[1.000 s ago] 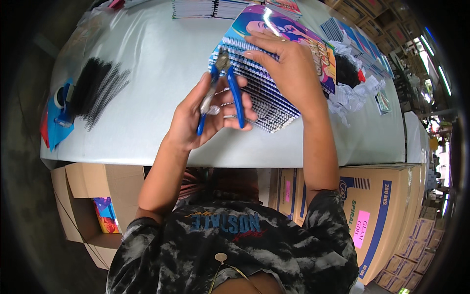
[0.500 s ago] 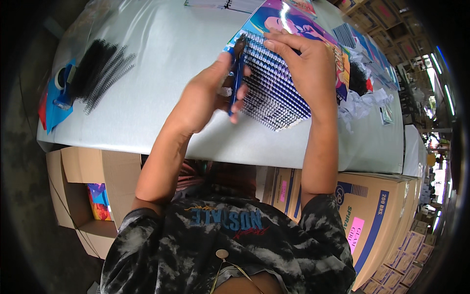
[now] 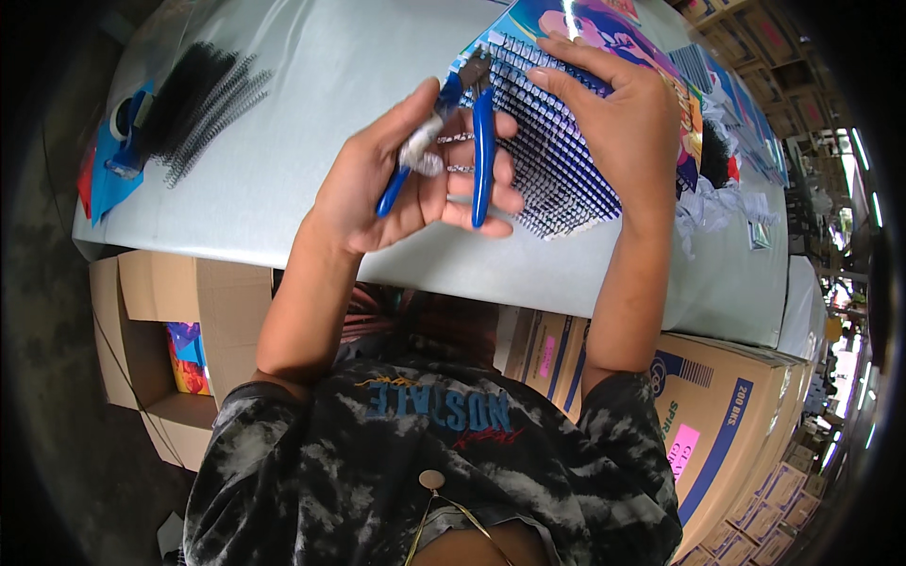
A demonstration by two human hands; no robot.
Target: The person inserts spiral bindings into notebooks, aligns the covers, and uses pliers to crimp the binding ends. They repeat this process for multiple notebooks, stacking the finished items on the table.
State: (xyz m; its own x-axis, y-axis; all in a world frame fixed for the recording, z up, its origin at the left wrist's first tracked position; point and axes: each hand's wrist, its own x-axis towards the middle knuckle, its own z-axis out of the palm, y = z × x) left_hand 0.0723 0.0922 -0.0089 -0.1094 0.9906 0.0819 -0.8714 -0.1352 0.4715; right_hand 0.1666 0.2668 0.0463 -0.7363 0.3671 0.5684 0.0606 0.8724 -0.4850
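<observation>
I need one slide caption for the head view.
Right hand on stacked spiral notebooks, left hand holding blue pliers at their coils.

On the left end of the surface (image 3: pixel 302 141) sits a roll of tape (image 3: pixel 114 120). Crumpled white paper (image 3: pixel 703 208) lies on the surface's right side. Below the surface's left front edge is an open brown box (image 3: pixel 233 321). A big brown box (image 3: pixel 700 401) with a blue stripe stands below the right side. Past the far right corner, more boxes (image 3: pixel 755 38) are piled up.
</observation>
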